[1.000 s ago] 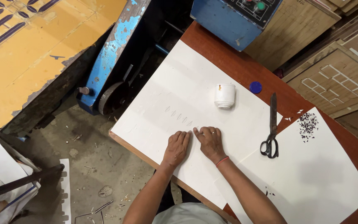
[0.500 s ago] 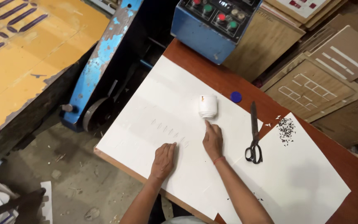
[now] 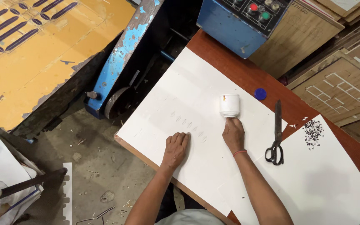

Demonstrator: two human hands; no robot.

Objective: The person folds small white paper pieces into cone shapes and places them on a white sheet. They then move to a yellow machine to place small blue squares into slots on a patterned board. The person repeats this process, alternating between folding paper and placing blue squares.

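White jar [image 3: 229,105] (right hand [image 3: 233,134] touching).

Your matt white paper sheet [image 3: 196,96] lies smooth on the reddish, glossy wooden table [image 3: 246,75]. The small white jar [image 3: 229,105] looks plastic; the scissors [image 3: 276,135] are dark metal.

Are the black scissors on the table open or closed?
Closed: the black scissors lie flat on the reddish wooden table, blades together as one straight strip, handle loops side by side.
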